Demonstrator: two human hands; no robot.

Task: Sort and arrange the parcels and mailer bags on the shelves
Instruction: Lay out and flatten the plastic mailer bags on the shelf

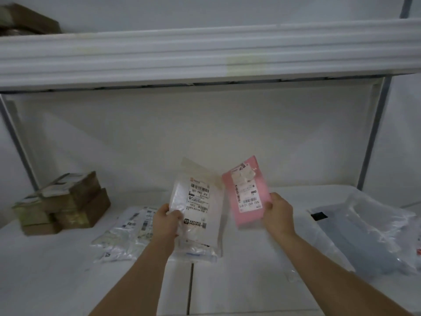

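Note:
My left hand (168, 221) grips the left edge of a clear mailer bag (200, 224) with a white shipping label, held upright above the white shelf (239, 293). My right hand (278, 213) pinches the right edge of a pink mailer bag (247, 201) with its own label, held up just right of the clear one. The two bags almost touch at their upper edges.
A stack of brown cardboard parcels (66, 204) stands at the shelf's left. A pile of clear labelled bags (127, 233) lies left of my hands. A large clear bag with dark contents (369, 238) lies at the right. The upper shelf (205, 58) carries a brown box (27, 19).

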